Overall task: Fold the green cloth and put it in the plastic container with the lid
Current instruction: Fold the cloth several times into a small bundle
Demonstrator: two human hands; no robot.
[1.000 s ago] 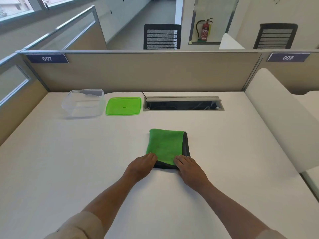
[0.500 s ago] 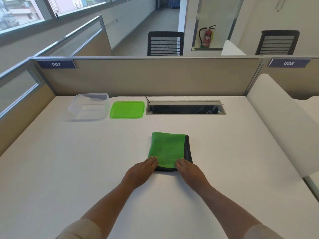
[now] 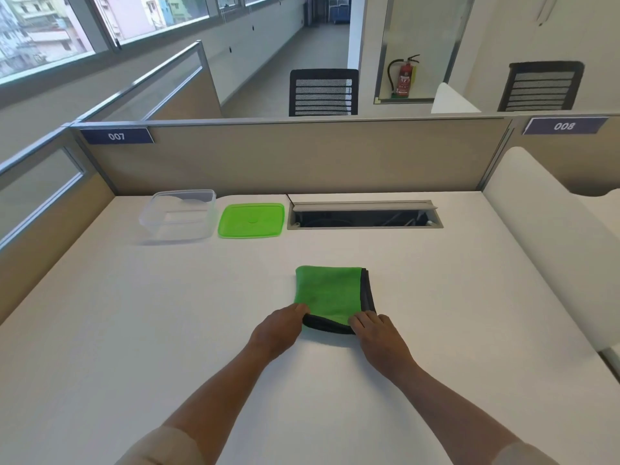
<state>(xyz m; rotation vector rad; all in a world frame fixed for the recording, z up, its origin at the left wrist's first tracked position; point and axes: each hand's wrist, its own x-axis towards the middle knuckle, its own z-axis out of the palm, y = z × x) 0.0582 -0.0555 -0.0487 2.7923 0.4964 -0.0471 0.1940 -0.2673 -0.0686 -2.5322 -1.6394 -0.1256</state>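
Note:
The green cloth (image 3: 330, 293), with a dark grey underside, lies folded into a narrow rectangle in the middle of the white desk (image 3: 134, 330). My left hand (image 3: 280, 332) pinches its near left corner and my right hand (image 3: 377, 337) pinches its near right corner; the near edge is lifted slightly off the desk. The clear plastic container (image 3: 179, 213) stands open at the far left of the desk. Its green lid (image 3: 251, 220) lies flat beside it on the right.
An open cable tray slot (image 3: 365, 219) is set into the desk to the right of the lid. Beige partition walls (image 3: 302, 156) close off the far and left sides. A white rounded divider (image 3: 543, 256) runs along the right edge.
Both hands have closed on the cloth's near corners and raised the near edge a little. The camera has tilted upward, showing more of the room.

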